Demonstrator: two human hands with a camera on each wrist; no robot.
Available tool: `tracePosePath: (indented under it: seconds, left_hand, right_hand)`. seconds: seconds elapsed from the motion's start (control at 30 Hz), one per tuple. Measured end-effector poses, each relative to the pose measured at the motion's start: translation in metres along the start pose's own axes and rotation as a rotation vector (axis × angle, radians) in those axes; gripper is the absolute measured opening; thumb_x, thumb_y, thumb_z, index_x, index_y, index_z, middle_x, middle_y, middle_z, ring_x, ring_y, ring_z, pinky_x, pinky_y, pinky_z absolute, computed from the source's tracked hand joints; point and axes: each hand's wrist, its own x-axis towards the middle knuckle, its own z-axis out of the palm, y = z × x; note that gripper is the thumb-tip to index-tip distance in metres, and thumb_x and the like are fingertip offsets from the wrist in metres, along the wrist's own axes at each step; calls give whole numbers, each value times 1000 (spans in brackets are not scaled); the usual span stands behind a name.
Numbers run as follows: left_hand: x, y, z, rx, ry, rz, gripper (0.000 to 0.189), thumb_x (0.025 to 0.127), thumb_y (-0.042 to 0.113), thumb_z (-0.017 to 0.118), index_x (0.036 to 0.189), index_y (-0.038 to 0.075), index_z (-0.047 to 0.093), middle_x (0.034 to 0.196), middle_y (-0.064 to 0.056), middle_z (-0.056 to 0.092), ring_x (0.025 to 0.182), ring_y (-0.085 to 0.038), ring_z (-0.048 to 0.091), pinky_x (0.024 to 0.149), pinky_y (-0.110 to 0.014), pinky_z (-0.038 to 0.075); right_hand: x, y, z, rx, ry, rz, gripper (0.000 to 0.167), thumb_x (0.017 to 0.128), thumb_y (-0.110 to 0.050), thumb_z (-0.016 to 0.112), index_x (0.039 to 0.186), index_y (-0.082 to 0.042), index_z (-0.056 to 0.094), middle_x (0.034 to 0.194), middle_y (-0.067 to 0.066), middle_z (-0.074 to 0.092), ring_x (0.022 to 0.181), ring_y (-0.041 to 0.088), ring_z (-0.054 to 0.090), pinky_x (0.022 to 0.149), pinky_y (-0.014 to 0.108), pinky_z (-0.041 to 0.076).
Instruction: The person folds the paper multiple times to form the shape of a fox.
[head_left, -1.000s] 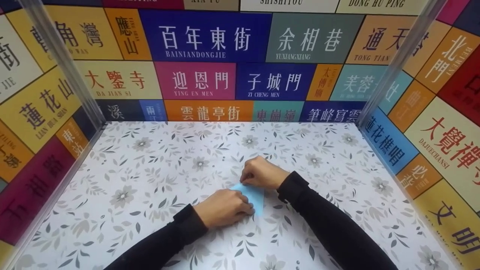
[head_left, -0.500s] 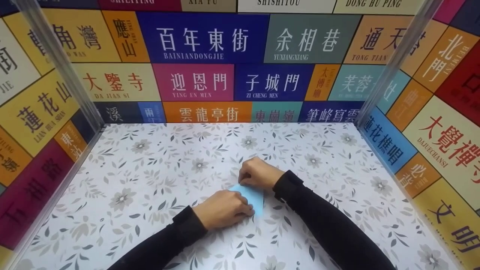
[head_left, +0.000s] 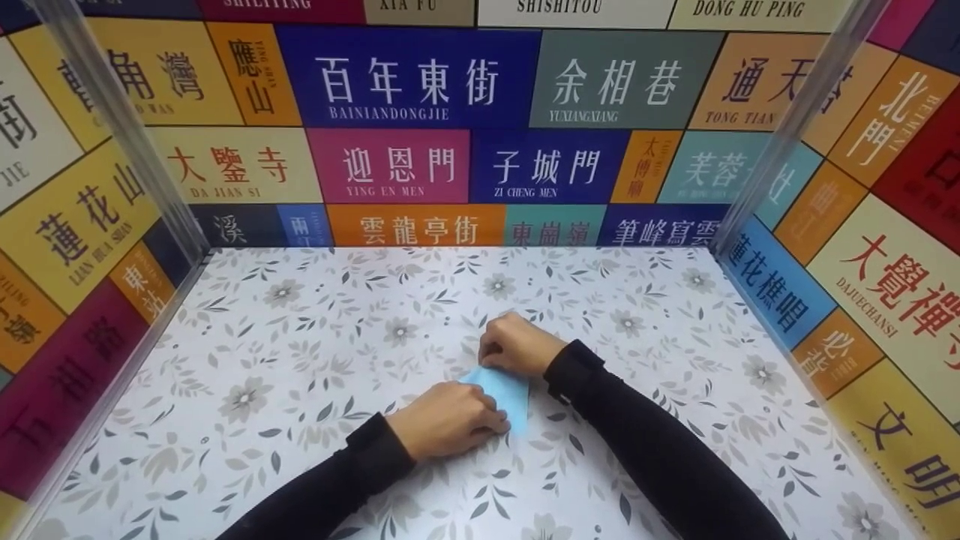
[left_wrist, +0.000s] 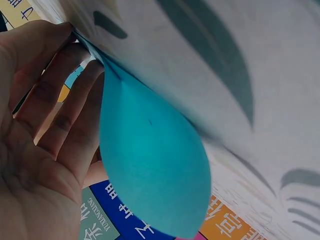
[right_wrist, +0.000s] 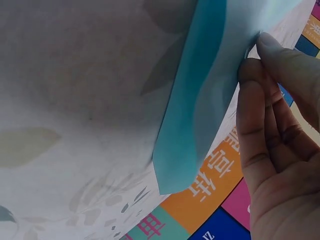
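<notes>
A light blue sheet of paper (head_left: 510, 396) lies between both hands on the table, bent over on itself. In the left wrist view the paper (left_wrist: 155, 155) bulges into a teardrop-shaped loop, its layers meeting at the table. My left hand (head_left: 448, 420) pinches the near left edge, thumb and fingertips together where the layers meet. At the far corner my right hand (head_left: 521, 345) pinches the paper between thumb and curled index finger. From the right wrist the paper (right_wrist: 205, 100) shows as a folded-over strip with its curved side toward the hand (right_wrist: 282, 135).
The table (head_left: 315, 322) wears a white cover printed with grey flowers and leaves. Panels of colourful sign blocks (head_left: 405, 75) stand behind and at both sides. Clear upright edge strips (head_left: 787, 127) run down the two back corners.
Both hands keep their grip on the paper in nearly the same place. The right wrist has shifted very slightly to the left.
</notes>
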Motion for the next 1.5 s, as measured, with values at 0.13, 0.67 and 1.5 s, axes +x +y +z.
tracePosePath:
  seconds: [0.13,0.67,1.5]
  left_hand:
    - [0,1,0,-3,8,1,12,109,26,83,117,26,92,108,8,89,96,-14,82,88,-32,69]
    - [0,0,-4,3,34,12,11,109,26,83,114,24,92,105,6,89,93,-16,83,84,-34,69]
    - [-3,1,1,35,56,-2,12,108,29,84,115,27,93,106,7,89,94,-13,83,86,-34,70]
  right_hand:
    - [1,1,1,15,5,16,4,96,-4,92,97,-7,91,92,8,87,89,26,81,84,39,68]
    - [1,12,0,22,69,131,10,93,-3,94,89,-9,87,85,4,85,78,15,71,77,31,60]
    - [-5,30,-11,-34,85,226,10,90,0,97,88,-4,87,84,9,85,77,23,76,78,41,66]
